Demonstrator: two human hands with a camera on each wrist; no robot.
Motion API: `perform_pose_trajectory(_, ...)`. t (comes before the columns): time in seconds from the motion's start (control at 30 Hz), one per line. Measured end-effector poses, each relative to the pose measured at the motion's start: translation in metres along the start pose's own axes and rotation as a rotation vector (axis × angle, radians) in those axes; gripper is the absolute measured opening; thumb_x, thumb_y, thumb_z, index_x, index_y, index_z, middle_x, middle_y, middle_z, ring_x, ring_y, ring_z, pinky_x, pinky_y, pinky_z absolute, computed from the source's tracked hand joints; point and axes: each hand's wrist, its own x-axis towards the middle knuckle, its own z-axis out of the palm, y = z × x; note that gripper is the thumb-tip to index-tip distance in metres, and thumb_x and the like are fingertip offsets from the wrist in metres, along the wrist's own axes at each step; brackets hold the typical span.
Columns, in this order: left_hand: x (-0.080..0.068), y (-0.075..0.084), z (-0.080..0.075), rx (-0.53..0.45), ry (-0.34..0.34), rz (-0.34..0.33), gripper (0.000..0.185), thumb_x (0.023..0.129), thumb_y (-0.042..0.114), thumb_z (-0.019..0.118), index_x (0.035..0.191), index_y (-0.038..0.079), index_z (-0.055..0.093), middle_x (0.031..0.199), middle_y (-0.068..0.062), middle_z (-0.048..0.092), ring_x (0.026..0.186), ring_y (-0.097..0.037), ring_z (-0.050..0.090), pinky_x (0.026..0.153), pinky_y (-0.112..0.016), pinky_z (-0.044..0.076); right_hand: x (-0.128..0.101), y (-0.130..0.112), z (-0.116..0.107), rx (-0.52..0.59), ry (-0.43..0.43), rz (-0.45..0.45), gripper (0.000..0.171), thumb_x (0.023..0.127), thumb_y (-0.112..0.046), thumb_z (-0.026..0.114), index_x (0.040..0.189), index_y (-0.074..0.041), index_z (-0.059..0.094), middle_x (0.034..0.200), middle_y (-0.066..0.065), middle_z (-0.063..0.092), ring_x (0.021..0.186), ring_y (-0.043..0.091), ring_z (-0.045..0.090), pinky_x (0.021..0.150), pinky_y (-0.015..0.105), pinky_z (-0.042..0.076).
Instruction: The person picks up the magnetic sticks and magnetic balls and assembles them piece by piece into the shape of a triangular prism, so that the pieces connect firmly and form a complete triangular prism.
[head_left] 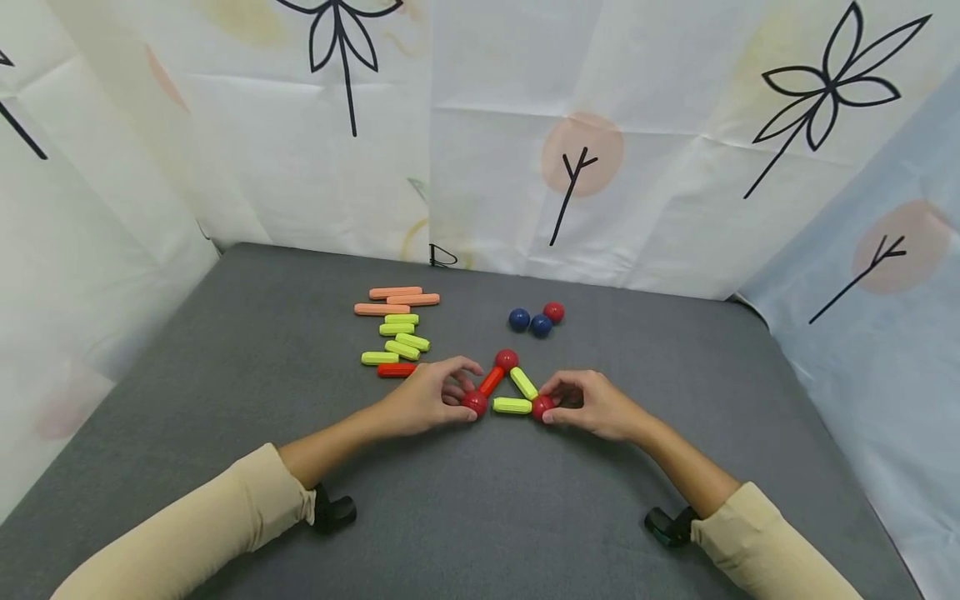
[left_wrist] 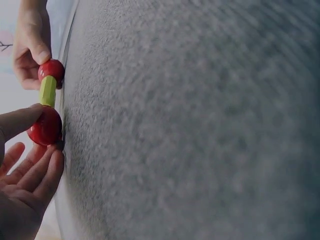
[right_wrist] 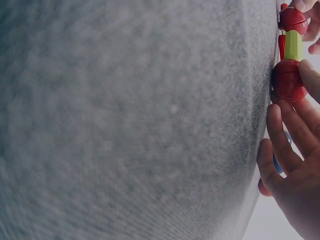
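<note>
Grey felt surface (head_left: 225, 400), boxed in by printed white curtains (head_left: 675, 125) at back and both sides.

Centre: flat triangle of magnetic pieces. Red ball at apex (head_left: 507, 359), red stick (head_left: 491, 381) down its left side, yellow stick (head_left: 523, 382) down its right, yellow base stick (head_left: 512, 406) along the bottom.

Left hand (head_left: 427, 398): thumb and curled fingers pinch the left corner ball (head_left: 474, 403). Right hand (head_left: 592, 404): same pinch on the right corner ball (head_left: 542, 407). Wrist views confirm the thumb on each ball, with the other fingers spread loosely beside it. Likely reason for the grip: both base corners are pinned so the joints stay seated and the frame doesn't slide on the felt.

Spares: stick pile (head_left: 397, 329) back-left of the left hand, orange at the far end, yellow in the middle, one red nearest, just beside the knuckles. Three loose balls (head_left: 537, 319), two blue and one red, touching each other, behind the triangle and clear of it.

Room: open felt in front of the triangle and out to both side edges. Tight spots are the pile beside the left hand and the gap between apex and loose balls. Back edge is well behind both.
</note>
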Motion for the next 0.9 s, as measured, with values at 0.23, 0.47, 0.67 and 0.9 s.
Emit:
perform_pose_trajectory(0.23,0.003,-0.001,0.004,0.060,0.017,0.026,0.055,0.083,0.010,0.082,0.130,0.006,0.056,0.103,0.002,0.068,0.092,-0.010,0.065,0.079,-0.026,0.055,0.001,-0.001,0.000,0.000,-0.003,-0.004,0.029,0.088,-0.023,0.078,0.111,-0.007,0.070,0.102,0.002,0.070,0.091,0.017,0.062,0.082,0.037,0.054)
perform_pose_trajectory(0.47,0.005,-0.001,0.006,0.069,0.040,0.049,0.053,0.082,0.011,0.083,0.129,0.006,0.057,0.098,0.002,0.066,0.089,-0.012,0.064,0.077,-0.026,0.055,0.000,-0.002,0.000,-0.014,0.013,-0.018,0.030,0.087,-0.023,0.079,0.109,-0.005,0.070,0.099,0.002,0.070,0.089,0.016,0.062,0.079,0.034,0.054)
perform_pose_trajectory(0.67,0.006,-0.001,0.006,0.076,0.044,0.049,0.052,0.082,0.010,0.083,0.128,0.006,0.058,0.099,0.002,0.066,0.088,-0.013,0.064,0.076,-0.025,0.055,0.002,-0.002,0.000,-0.001,0.022,-0.005,0.028,0.087,-0.022,0.079,0.107,-0.006,0.070,0.098,0.002,0.070,0.087,0.016,0.064,0.079,0.036,0.056)
perform_pose_trajectory(0.9,0.005,-0.002,0.006,0.077,0.043,0.057,0.054,0.082,0.011,0.083,0.129,0.006,0.058,0.099,0.002,0.067,0.087,-0.010,0.064,0.076,-0.027,0.056,0.023,-0.011,0.000,0.013,0.116,0.026,0.035,0.097,-0.021,0.066,0.122,0.003,0.063,0.109,0.012,0.070,0.096,0.022,0.068,0.083,0.038,0.055)
